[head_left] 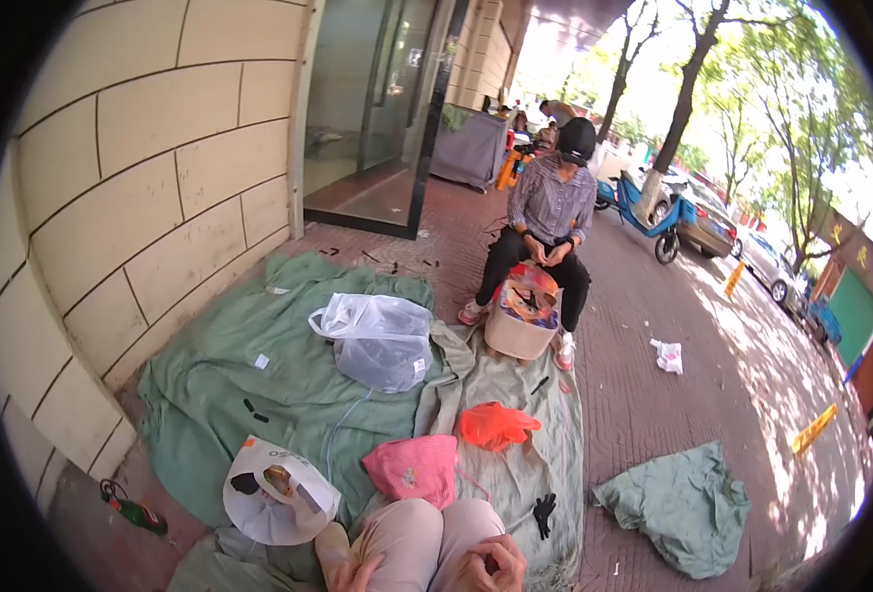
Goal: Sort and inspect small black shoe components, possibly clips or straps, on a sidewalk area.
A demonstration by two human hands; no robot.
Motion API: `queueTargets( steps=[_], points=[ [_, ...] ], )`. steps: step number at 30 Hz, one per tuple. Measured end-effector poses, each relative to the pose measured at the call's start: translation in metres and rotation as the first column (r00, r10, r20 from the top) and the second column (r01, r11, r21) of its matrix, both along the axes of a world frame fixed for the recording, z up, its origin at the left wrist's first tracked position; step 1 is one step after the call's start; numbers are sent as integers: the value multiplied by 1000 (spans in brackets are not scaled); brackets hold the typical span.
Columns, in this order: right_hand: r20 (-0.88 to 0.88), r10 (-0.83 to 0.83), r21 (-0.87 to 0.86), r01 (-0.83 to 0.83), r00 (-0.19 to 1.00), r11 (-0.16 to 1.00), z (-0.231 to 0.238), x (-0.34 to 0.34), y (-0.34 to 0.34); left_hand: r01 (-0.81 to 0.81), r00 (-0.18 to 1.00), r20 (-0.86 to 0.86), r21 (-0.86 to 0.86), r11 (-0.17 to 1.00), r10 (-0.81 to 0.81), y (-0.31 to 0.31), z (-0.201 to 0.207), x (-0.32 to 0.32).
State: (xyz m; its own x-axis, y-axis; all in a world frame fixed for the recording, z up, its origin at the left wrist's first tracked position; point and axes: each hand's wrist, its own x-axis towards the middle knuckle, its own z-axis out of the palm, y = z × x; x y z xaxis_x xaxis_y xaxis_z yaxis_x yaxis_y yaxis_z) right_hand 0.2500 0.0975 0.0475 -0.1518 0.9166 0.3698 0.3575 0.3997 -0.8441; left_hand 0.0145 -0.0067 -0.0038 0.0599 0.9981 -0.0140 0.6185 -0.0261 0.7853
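My left hand [356,573] lies on my left thigh at the lower edge, fingers stretched out and holding nothing I can see. On my right knee rests my right hand [494,565], its fingers curled together; what they hold, if anything, is hidden. Just beyond my knees is a pink checked cloth item [412,468] with a small picture on it. A black glove [544,516], or a pair, lies to the right of my right hand. Left of my legs stands an open white bag [281,493] with dark and brownish things inside. An orange plastic bag [496,426] sits past the pink cloth.
Green sheets [289,365] cover the ground, with a clear plastic bag [382,345] on them. Opposite, a person in a striped shirt [552,202] sits behind a beige bin [518,333]. A crumpled green cloth [678,508] lies right; a green bottle [139,513] stands left, near the wall [170,187].
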Motion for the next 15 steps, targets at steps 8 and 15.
queueTargets(
  steps=[8,15],
  points=[
    [28,-26,-40,27,999,999,-6,-18,1,-39,998,-39,27,999,40,-1,7,-10],
    [138,-60,-18,63,989,998,-22,-14,-2,-38,999,14,-73,997,39,-3,-1,-14]
  ],
)
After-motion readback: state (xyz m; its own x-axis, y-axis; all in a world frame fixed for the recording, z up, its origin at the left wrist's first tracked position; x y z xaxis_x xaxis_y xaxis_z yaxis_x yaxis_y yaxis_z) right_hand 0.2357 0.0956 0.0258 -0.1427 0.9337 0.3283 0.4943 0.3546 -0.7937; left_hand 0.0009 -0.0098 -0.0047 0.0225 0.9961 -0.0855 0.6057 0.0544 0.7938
